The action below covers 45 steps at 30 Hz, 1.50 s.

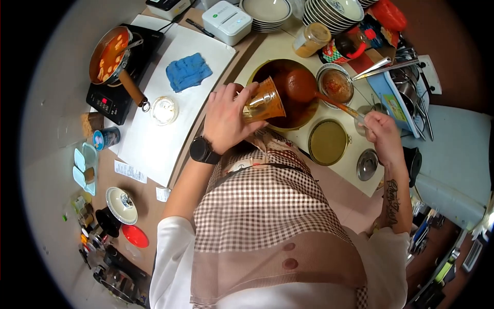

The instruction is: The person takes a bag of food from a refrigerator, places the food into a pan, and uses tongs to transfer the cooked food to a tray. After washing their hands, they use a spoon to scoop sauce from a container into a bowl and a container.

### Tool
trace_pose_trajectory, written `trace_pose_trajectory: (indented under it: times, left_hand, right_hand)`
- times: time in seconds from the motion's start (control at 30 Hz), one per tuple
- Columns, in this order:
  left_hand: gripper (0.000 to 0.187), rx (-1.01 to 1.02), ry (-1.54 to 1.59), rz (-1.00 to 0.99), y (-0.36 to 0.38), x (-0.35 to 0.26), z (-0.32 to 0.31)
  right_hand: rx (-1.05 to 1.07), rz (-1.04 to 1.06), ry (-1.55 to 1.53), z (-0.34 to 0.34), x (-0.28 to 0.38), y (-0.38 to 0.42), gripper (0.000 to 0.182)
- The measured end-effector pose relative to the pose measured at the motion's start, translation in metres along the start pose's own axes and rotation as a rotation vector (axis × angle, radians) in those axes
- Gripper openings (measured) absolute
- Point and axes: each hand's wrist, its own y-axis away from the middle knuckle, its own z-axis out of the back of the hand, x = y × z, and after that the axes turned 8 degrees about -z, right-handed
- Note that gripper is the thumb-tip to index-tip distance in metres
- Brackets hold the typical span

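My left hand point(229, 116), with a black watch at the wrist, is wrapped round a clear plastic cup point(264, 101) smeared orange inside. The cup is tilted, its mouth toward a large pot point(303, 122) of dark red sauce. My right hand point(382, 129) grips the handle end of a ladle point(301, 86), whose bowl, full of red sauce, is over the pot close to the cup's mouth. Just right of the pot stands a small bowl point(336, 85) with reddish residue. A round container of greenish liquid point(328, 142) stands below it.
At the left, a pan point(109, 55) of red soup sits on a black induction cooker point(114, 98). A blue cloth point(188, 72) and a white lid point(164, 110) lie on the white board. Stacked bowls point(334, 13), a jar point(312, 39) and a blue utensil basket point(399, 100) stand beyond the pot.
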Motion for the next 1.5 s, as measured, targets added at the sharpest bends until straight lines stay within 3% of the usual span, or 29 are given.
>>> trace_pose_trajectory:
  times: [0.17,0.37,0.7,0.97,1.5]
  left_hand:
    - [0.081,-0.069,0.066,-0.04,-0.013,-0.001,-0.016]
    - [0.086,-0.227,0.17,-0.083,-0.025,-0.003,-0.044]
    - [0.089,-0.421,0.384,-0.11,-0.03,-0.015,-0.065]
    - [0.089,-0.489,0.434,-0.136,-0.029,-0.018,-0.072]
    - [0.088,-0.518,0.46,-0.145,-0.022,-0.016,-0.075]
  right_hand:
    - [-0.043,0.058,-0.013,0.005,0.017,0.029,0.021]
    - [-0.197,0.099,0.205,-0.007,0.038,0.074,0.017]
    - [-0.426,0.563,0.783,-0.046,0.035,0.118,0.006]
    - [-0.472,0.793,0.946,-0.052,0.024,0.135,0.013]
    - [-0.542,0.969,1.144,-0.055,0.014,0.149,0.023]
